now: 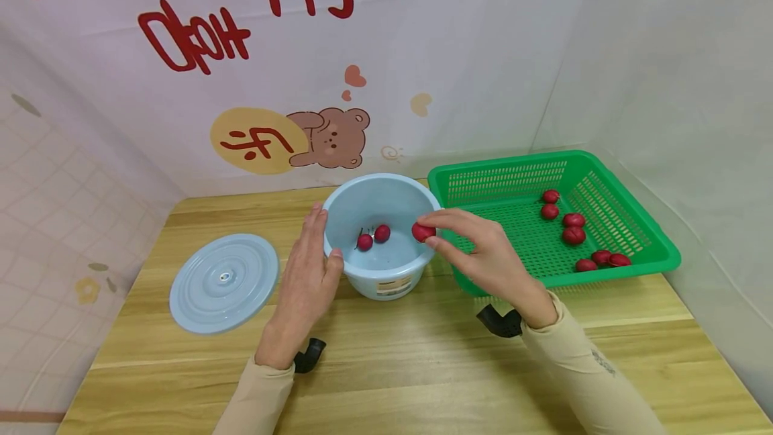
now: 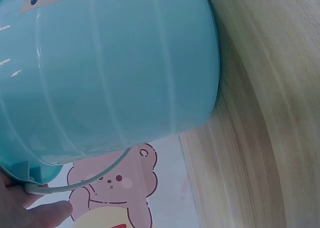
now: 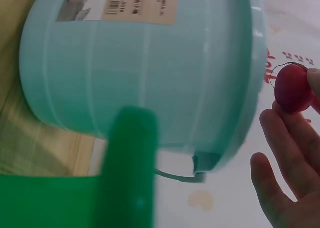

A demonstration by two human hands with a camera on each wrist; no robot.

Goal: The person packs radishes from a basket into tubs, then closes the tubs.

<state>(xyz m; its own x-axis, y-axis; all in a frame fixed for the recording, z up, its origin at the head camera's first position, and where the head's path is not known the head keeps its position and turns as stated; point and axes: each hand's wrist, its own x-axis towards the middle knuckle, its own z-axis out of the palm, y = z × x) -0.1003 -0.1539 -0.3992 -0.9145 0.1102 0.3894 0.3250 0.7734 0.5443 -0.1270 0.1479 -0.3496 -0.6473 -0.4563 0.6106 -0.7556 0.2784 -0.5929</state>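
Note:
A red radish (image 1: 424, 232) with a thin root is pinched between the thumb and fingers of my right hand (image 1: 492, 257), over the right side of the light-blue bucket (image 1: 386, 272). In the right wrist view the radish (image 3: 294, 87) is above rim level, its other fingers spread. Two more radishes (image 1: 365, 242) lie on the bucket's floor. My left hand (image 1: 308, 277) rests against the bucket's left rim, fingers extended and thumb at the front. In the left wrist view its fingers (image 2: 47, 215) are by the bucket's handle (image 2: 80, 188).
Right of the bucket stands a green basket (image 1: 667, 257) with several radishes (image 1: 574, 235) along its right side. A round light-blue lid (image 1: 225, 284) lies on the wooden table (image 1: 410, 368) at left. A printed cloth wall (image 1: 483, 52) closes the back.

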